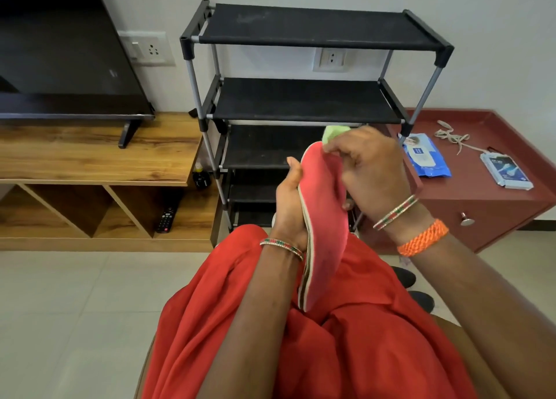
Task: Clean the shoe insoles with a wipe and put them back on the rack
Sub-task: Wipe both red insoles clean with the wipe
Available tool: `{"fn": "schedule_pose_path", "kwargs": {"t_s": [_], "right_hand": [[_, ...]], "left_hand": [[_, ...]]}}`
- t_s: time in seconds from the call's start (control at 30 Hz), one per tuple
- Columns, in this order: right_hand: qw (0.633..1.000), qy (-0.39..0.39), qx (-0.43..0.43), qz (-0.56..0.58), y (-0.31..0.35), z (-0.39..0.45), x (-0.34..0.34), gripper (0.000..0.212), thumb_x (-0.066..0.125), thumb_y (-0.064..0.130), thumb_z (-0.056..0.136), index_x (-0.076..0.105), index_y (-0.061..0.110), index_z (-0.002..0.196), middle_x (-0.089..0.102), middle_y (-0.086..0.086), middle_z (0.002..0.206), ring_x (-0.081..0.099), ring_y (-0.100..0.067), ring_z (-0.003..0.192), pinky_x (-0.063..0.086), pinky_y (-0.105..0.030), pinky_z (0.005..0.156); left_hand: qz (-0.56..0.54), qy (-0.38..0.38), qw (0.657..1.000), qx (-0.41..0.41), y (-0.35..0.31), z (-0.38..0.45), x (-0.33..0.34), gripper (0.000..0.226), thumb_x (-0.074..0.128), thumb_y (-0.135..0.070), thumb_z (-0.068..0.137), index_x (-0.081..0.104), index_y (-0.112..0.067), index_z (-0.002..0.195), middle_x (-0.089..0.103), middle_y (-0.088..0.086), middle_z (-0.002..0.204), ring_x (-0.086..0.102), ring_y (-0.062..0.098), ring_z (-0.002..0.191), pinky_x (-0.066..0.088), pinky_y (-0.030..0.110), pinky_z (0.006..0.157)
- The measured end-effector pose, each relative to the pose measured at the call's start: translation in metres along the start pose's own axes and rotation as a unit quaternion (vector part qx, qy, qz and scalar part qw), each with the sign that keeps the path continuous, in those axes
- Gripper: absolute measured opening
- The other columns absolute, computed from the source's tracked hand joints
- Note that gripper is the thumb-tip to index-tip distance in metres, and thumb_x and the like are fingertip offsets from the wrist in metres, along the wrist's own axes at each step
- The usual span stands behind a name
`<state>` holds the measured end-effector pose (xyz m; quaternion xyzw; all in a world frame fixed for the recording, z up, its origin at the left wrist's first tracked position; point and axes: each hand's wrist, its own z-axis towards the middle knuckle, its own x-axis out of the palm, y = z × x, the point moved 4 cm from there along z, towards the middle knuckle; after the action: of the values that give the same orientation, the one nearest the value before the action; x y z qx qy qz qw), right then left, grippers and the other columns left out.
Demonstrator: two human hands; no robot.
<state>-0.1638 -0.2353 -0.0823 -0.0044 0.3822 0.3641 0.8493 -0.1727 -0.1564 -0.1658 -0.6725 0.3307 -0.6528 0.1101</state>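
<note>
Black shoe rack (304,99) stands at 12 o'clock, shelves bare in what shows, well beyond my hands. Maroon side table (469,194) at 2 o'clock carries a blue wipes pack (427,159). Pink insole (322,218) sits dead centre over my lap, long axis running 12 to 6, toe end up toward the rack, heel down at my knees. My left hand (290,201) grips its left edge near the middle, fingers curled round it. My right hand (373,167) pinches a green wipe (332,134) against the toe end, fingers closed on it. Judgement: wiping underway at the tip; next stroke likely runs down toward 6. Right hand is nearer the rack for the return.
</note>
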Motion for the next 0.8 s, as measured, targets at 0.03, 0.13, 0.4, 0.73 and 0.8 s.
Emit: {"fn": "schedule_pose_path", "kwargs": {"t_s": [0.03,0.13,0.4,0.73,0.8], "right_hand": [[0.999,0.012,-0.026,0.017,0.008,-0.005,0.002,0.031,0.042,0.002,0.072,0.072,0.005,0.079,0.071,-0.008,0.08,0.065,-0.028,0.079,0.054,-0.038,0.07],[0.992,0.055,-0.068,0.091,0.026,-0.02,0.008,0.027,0.048,-0.001,0.077,0.073,0.005,0.085,0.072,-0.007,0.087,0.067,-0.022,0.085,0.051,-0.034,0.082],[0.993,0.006,0.109,0.049,-0.014,-0.001,-0.001,0.025,0.055,-0.006,0.079,0.073,0.007,0.089,0.07,-0.007,0.083,0.066,-0.021,0.074,0.056,-0.038,0.067],[0.994,0.096,0.041,0.036,0.012,-0.011,0.001,0.016,0.039,0.015,0.089,0.05,0.006,0.095,0.062,-0.01,0.076,0.06,-0.033,0.065,0.047,-0.043,0.054],[0.988,0.151,0.029,0.029,0.012,-0.023,0.006,0.015,0.044,0.001,0.087,0.049,0.011,0.097,0.062,-0.008,0.085,0.061,-0.033,0.073,0.05,-0.045,0.059]], "left_hand": [[-0.015,-0.004,1.0,0.005,-0.002,-0.001,0.0,0.069,0.018,-0.06,0.095,0.057,-0.008,0.119,0.065,0.015,0.109,0.061,0.026,0.096,0.046,0.034,0.088],[-0.021,0.003,0.999,0.028,-0.006,-0.002,0.005,0.07,0.014,-0.058,0.096,0.042,-0.009,0.137,0.045,0.017,0.141,0.045,0.027,0.127,0.033,0.036,0.108],[-0.018,0.022,0.999,-0.034,-0.001,-0.007,0.002,0.052,0.037,-0.048,0.096,0.06,-0.006,0.115,0.059,0.013,0.096,0.052,0.023,0.077,0.042,0.031,0.058],[-0.061,0.067,0.995,-0.041,0.001,-0.006,-0.01,0.06,0.029,-0.05,0.098,0.06,-0.005,0.123,0.058,0.012,0.126,0.055,0.026,0.116,0.032,0.041,0.109],[-0.051,0.058,0.996,-0.033,-0.003,-0.007,-0.011,0.062,0.024,-0.05,0.099,0.048,-0.006,0.135,0.048,0.01,0.14,0.044,0.024,0.129,0.02,0.04,0.117]]}}
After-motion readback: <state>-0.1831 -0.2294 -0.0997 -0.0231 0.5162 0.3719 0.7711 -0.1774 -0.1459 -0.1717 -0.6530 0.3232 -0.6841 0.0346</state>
